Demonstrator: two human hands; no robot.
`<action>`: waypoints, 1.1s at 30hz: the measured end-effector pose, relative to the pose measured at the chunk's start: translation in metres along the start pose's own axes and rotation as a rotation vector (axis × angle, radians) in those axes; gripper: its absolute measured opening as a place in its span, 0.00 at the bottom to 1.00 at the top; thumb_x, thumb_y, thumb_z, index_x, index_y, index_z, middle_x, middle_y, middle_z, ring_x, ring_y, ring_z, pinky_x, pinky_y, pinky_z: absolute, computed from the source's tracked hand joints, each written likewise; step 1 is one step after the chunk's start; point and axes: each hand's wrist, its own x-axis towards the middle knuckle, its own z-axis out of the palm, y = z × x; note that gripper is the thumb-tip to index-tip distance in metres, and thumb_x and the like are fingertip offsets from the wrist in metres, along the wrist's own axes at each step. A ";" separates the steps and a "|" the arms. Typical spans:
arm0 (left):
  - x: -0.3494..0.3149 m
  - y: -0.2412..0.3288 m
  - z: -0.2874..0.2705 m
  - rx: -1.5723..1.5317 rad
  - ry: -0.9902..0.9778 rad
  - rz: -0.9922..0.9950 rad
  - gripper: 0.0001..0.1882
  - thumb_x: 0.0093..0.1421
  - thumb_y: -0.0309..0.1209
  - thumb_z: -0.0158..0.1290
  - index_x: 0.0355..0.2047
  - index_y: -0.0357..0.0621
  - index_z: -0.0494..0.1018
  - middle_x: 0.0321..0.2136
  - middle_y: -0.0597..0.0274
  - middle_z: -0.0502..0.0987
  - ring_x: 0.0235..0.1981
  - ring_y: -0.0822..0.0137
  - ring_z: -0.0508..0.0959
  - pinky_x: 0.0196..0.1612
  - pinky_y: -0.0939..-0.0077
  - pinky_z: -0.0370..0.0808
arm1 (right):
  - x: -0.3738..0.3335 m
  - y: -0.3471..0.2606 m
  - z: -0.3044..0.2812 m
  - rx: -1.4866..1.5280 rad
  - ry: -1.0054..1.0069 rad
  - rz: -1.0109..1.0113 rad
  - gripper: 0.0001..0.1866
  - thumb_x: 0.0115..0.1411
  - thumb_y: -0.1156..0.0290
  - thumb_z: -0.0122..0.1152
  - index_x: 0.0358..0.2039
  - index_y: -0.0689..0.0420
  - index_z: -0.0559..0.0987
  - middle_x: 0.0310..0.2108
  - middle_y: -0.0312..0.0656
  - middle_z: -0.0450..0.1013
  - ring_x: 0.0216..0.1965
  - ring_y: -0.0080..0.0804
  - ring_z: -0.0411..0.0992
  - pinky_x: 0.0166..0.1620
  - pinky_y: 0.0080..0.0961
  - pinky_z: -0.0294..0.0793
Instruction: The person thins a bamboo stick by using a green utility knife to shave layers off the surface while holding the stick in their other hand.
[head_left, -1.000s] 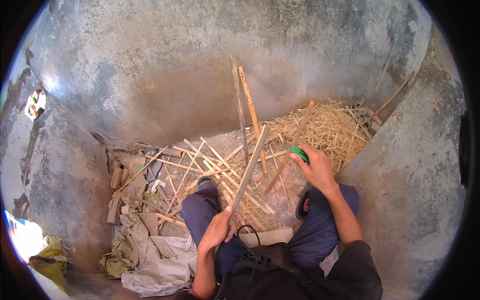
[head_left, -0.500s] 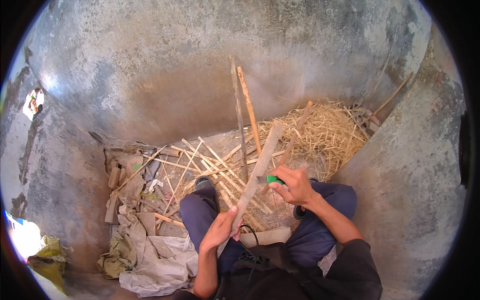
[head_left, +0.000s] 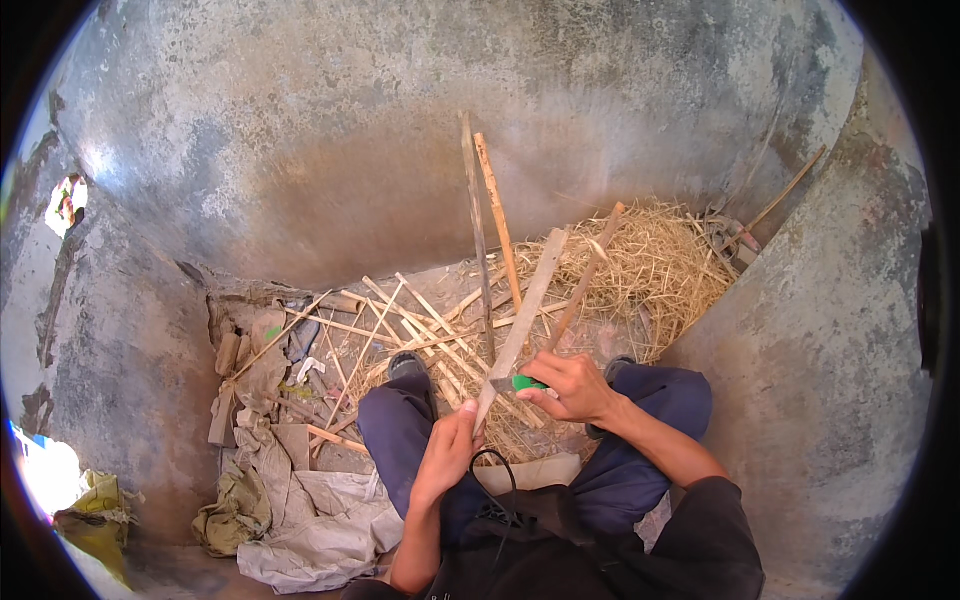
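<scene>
A long, flat, greyish wooden slat (head_left: 530, 305) slants up and away to the right in front of me. My left hand (head_left: 447, 455) is closed around its near end, thumb on top. In my right hand (head_left: 575, 388) is a green-handled knife (head_left: 527, 382), fingers wrapped round the handle. Its short blade meets the slat's right edge a little beyond my left fingers. My right palm hides the rest of the handle.
Thin wooden sticks (head_left: 410, 320) lie scattered on the floor ahead. Two upright sticks (head_left: 500, 220) lean against the concrete wall (head_left: 330, 150). A straw heap (head_left: 650, 270) fills the far right; crumpled sacks (head_left: 320, 525) lie at left. My shoes (head_left: 408, 368) flank the work.
My right hand and the knife have moved down the slat, nearer to my left hand. The slat has shifted slightly away from me, with my left hand still on it.
</scene>
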 end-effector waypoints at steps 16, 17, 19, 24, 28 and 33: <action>-0.007 0.027 0.022 0.396 0.150 0.046 0.29 0.83 0.47 0.45 0.33 0.32 0.73 0.23 0.30 0.75 0.31 0.25 0.78 0.35 0.37 0.71 | 0.001 -0.005 0.003 -0.079 0.042 0.048 0.15 0.67 0.54 0.75 0.40 0.53 0.88 0.28 0.39 0.80 0.25 0.43 0.81 0.28 0.37 0.78; -0.006 0.026 0.022 0.409 0.159 0.052 0.29 0.83 0.47 0.45 0.33 0.32 0.73 0.23 0.30 0.75 0.31 0.25 0.78 0.35 0.37 0.71 | 0.003 -0.006 0.001 -0.083 0.043 0.045 0.15 0.67 0.54 0.75 0.40 0.53 0.88 0.28 0.39 0.80 0.25 0.42 0.81 0.28 0.36 0.78; -0.006 0.026 0.023 0.430 0.167 0.052 0.29 0.83 0.47 0.45 0.33 0.32 0.73 0.23 0.30 0.75 0.31 0.25 0.78 0.35 0.36 0.71 | 0.002 -0.001 -0.001 -0.097 0.075 0.045 0.15 0.67 0.54 0.75 0.41 0.53 0.88 0.29 0.38 0.81 0.25 0.42 0.81 0.27 0.37 0.78; -0.012 0.030 0.019 0.425 0.155 0.000 0.29 0.83 0.48 0.44 0.35 0.33 0.75 0.23 0.30 0.76 0.32 0.25 0.79 0.36 0.36 0.72 | 0.007 0.013 -0.016 -0.194 0.140 0.078 0.15 0.67 0.54 0.74 0.42 0.52 0.87 0.30 0.38 0.81 0.24 0.41 0.80 0.24 0.37 0.75; -0.016 0.025 0.018 0.456 0.169 0.008 0.28 0.83 0.48 0.44 0.36 0.33 0.76 0.23 0.31 0.77 0.33 0.25 0.79 0.37 0.36 0.73 | 0.009 0.005 -0.018 -0.211 0.095 0.095 0.14 0.65 0.58 0.76 0.41 0.55 0.87 0.28 0.40 0.80 0.25 0.41 0.81 0.27 0.37 0.76; -0.019 0.031 0.016 0.450 0.166 -0.037 0.28 0.82 0.48 0.45 0.37 0.33 0.77 0.24 0.30 0.78 0.34 0.24 0.80 0.38 0.34 0.73 | 0.009 0.005 -0.013 -0.206 0.112 0.046 0.14 0.67 0.56 0.74 0.43 0.53 0.86 0.30 0.39 0.81 0.25 0.42 0.81 0.26 0.37 0.78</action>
